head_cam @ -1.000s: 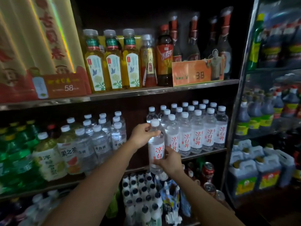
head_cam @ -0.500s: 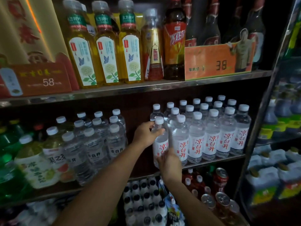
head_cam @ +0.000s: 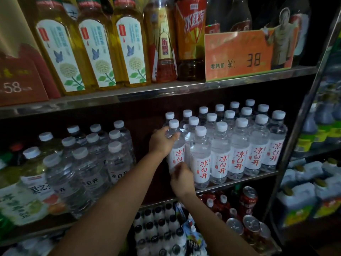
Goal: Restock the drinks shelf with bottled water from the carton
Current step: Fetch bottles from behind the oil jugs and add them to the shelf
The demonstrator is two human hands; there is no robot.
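On the middle steel shelf point(head_cam: 239, 183), left end of the water block: clear plastic water bottle w/ white cap and red-lettered white label point(head_cam: 176, 150) is upright, touching the neighbour bottles on its right. L hand point(head_cam: 160, 140) wraps the shoulder just under the cap, fingers point(head_cam: 173, 136) curled round it; R hand point(head_cam: 181, 180) grips the base, fingers clenched on the lower label. My read: two-point hold keeps it vertical while it's nudged tight against the row, base hand steering so it doesn't tip the front bottles. Can't tell if the base is fully seated, R hand hides it

Counts, by caps: the matching water block point(head_cam: 239, 145) shows approx 16 more, roughly 3 staggered rows, front row of 5. Left of the gap, a group of clear bottles w/ grey-lettered labels point(head_cam: 92, 159), approx 10 visible. Upper shelf: 3 yellow tea bottles w/ butterfly labels point(head_cam: 92, 52), orange price card marked 38 point(head_cam: 238, 58). Carton not in view
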